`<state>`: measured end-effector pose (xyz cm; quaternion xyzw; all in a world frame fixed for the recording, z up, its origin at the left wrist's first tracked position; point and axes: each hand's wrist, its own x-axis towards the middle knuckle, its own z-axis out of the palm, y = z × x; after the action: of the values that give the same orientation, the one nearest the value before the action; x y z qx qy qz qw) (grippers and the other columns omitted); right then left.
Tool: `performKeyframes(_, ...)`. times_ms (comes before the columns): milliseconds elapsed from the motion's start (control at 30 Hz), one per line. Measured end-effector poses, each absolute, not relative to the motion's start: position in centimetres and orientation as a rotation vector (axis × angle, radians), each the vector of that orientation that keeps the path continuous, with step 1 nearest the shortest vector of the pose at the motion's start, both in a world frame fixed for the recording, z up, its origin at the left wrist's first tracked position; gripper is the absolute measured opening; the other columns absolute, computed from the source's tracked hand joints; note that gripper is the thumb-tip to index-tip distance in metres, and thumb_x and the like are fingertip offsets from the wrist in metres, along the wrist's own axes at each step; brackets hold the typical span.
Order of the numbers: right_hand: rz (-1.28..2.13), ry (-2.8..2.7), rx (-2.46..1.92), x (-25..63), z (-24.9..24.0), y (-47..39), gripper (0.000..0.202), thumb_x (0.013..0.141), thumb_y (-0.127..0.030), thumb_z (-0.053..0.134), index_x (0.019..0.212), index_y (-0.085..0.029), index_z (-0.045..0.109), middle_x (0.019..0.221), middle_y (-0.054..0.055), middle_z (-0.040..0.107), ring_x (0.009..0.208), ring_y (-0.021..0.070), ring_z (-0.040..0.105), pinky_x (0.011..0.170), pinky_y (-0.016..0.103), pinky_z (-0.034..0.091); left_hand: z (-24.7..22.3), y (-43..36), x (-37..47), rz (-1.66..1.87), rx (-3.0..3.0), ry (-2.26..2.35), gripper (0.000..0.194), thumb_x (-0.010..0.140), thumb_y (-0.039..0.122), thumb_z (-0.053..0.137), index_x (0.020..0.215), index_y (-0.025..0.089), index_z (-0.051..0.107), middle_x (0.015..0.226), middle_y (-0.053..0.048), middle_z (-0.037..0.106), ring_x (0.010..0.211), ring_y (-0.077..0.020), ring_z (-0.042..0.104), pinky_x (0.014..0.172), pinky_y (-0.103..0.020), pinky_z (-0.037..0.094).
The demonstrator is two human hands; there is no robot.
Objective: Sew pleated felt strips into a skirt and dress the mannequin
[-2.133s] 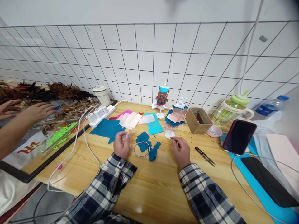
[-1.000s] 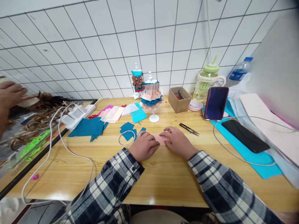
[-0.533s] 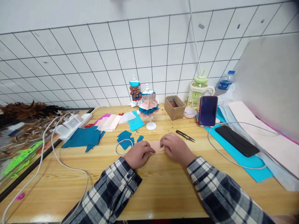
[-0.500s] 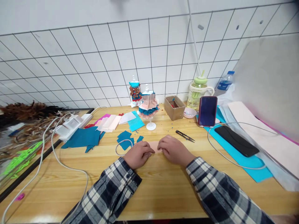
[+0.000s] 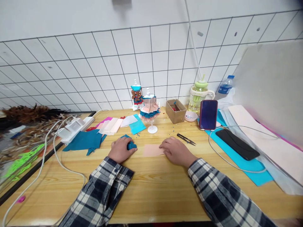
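Note:
On the wooden table, my left hand [image 5: 121, 149] is closed round several crumpled teal paper scraps [image 5: 131, 145], which its fingers and palm partly cover. A small pale pink piece of paper [image 5: 151, 150] lies flat in front of me. My right hand [image 5: 176, 150] has its curled fingertips on the right edge of that piece, pinching or pressing it. Just beyond the right hand is a pair of thread snips [image 5: 186, 139]. Behind the pink paper stands a small dress form [image 5: 150, 107] on a white round base, dressed in pink and teal ruffles.
A second dressed form [image 5: 137, 96], a cardboard box [image 5: 176, 111], a pink dish [image 5: 191, 116] and a green-lidded jug [image 5: 200, 96] stand at the back. An upright phone [image 5: 208, 114] and paper sheets [image 5: 243, 170] are right. Left are teal fabric [image 5: 82, 141], a power strip [image 5: 75, 129] and cables.
My left hand has left the pink paper and moved left onto the teal scraps, gathering them. The white loop there no longer shows. My right hand stays at the pink paper.

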<state>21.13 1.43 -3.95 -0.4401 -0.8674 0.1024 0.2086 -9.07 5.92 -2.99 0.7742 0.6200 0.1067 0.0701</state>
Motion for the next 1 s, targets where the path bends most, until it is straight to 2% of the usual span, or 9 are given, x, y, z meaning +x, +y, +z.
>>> performKeyframes(100, 0.336, -2.461, -1.162, 20.3, -4.3, 1.1, 0.028, 0.087, -0.017, 0.053, 0.109, -0.022, 0.069, 0.102, 0.006, 0.066, 0.098, 0.0203, 0.052, 0.090, 0.035, 0.040, -3.1, 6.3, -9.0, 0.531, 2.361, 1.790, 0.027, 0.081, 0.047, 0.059, 0.088, 0.023, 0.067, 0.094, -0.006, 0.067, 0.095, -0.0252, 0.059, 0.085, -0.038, 0.043)
performKeyframes(333, 0.419, -2.409, -1.141, 20.1, -4.8, 1.1, 0.026, 0.086, -0.021, 0.057, 0.109, -0.020, 0.068, 0.103, 0.007, 0.067, 0.098, 0.0212, 0.055, 0.090, 0.037, 0.043, -1.7, 5.7, -8.1, 1.264, 2.204, 1.708, 0.028, 0.085, 0.045, 0.054, 0.076, 0.019, 0.061, 0.086, -0.005, 0.067, 0.088, -0.0204, 0.060, 0.085, -0.033, 0.043)
performKeyframes(500, 0.493, -2.281, -1.086, 19.6, -4.2, 0.8, 0.028, 0.087, -0.026, 0.059, 0.114, -0.021, 0.065, 0.111, 0.009, 0.066, 0.102, 0.0234, 0.056, 0.095, 0.042, 0.041, -1.8, 4.2, -6.3, 1.178, 1.892, 1.679, 0.034, 0.084, 0.051, 0.054, 0.070, 0.019, 0.055, 0.067, -0.001, 0.061, 0.067, -0.0167, 0.056, 0.067, -0.028, 0.042)
performKeyframes(600, 0.731, -2.010, -1.038, 18.4, -4.0, 0.0, 0.060, 0.083, -0.041, 0.067, 0.136, -0.020, 0.049, 0.131, 0.012, 0.058, 0.111, 0.0246, 0.055, 0.094, 0.042, 0.044, -2.4, 2.9, -4.0, 1.123, 1.843, 1.492, 0.033, 0.083, 0.049, 0.053, 0.070, 0.019, 0.051, 0.065, 0.001, 0.056, 0.064, -0.0149, 0.052, 0.063, -0.026, 0.041)
performKeyframes(667, 0.957, -1.841, -0.991, 17.3, -4.0, -0.5, 0.081, 0.076, -0.045, 0.073, 0.144, -0.021, 0.036, 0.140, 0.013, 0.051, 0.116, 0.0239, 0.054, 0.090, 0.037, 0.048, -2.9, 2.0, -2.5, 1.076, 1.862, 1.401, 0.030, 0.081, 0.047, 0.057, 0.071, 0.019, 0.050, 0.065, 0.002, 0.054, 0.064, -0.0142, 0.050, 0.062, -0.025, 0.040)
performKeyframes(733, 1.097, -1.742, -1.002, 16.5, -4.2, -0.7, 0.076, 0.073, -0.043, 0.075, 0.138, -0.021, 0.045, 0.132, 0.011, 0.058, 0.110, 0.0220, 0.058, 0.087, 0.034, 0.049, -3.3, 1.3, -1.5, 1.016, 1.875, 1.345, 0.030, 0.079, 0.046, 0.059, 0.072, 0.019, 0.050, 0.065, 0.003, 0.052, 0.063, -0.0134, 0.048, 0.060, -0.024, 0.038)
performKeyframes(833, 1.173, -1.588, -1.111, 16.2, -4.5, -0.4, 0.034, 0.074, -0.038, 0.071, 0.102, -0.019, 0.066, 0.091, 0.004, 0.070, 0.082, 0.0174, 0.063, 0.073, 0.030, 0.049, -3.5, 0.9, -1.1, 0.965, 1.887, 1.334, 0.028, 0.079, 0.045, 0.061, 0.075, 0.019, 0.051, 0.065, 0.004, 0.049, 0.062, -0.0127, 0.046, 0.058, -0.023, 0.036)
performKeyframes(900, 1.222, -1.504, -1.135, 16.8, -4.5, 0.1, 0.023, 0.074, -0.038, 0.068, 0.087, -0.019, 0.067, 0.075, 0.001, 0.066, 0.069, 0.0146, 0.059, 0.064, 0.027, 0.046, -3.3, 1.0, -1.5, 0.962, 1.893, 1.360, 0.026, 0.079, 0.043, 0.062, 0.076, 0.019, 0.052, 0.066, 0.004, 0.049, 0.062, -0.0127, 0.045, 0.058, -0.023, 0.035)
performKeyframes(1000, 1.268, -1.481, -1.157, 18.2, -4.3, 0.8, 0.023, 0.071, -0.037, 0.068, 0.083, -0.018, 0.065, 0.069, -0.001, 0.061, 0.060, 0.0114, 0.052, 0.057, 0.024, 0.041, -3.0, 1.4, -2.0, 0.988, 1.890, 1.363, 0.022, 0.079, 0.039, 0.063, 0.079, 0.019, 0.055, 0.072, 0.002, 0.054, 0.067, -0.0138, 0.049, 0.063, -0.025, 0.038)
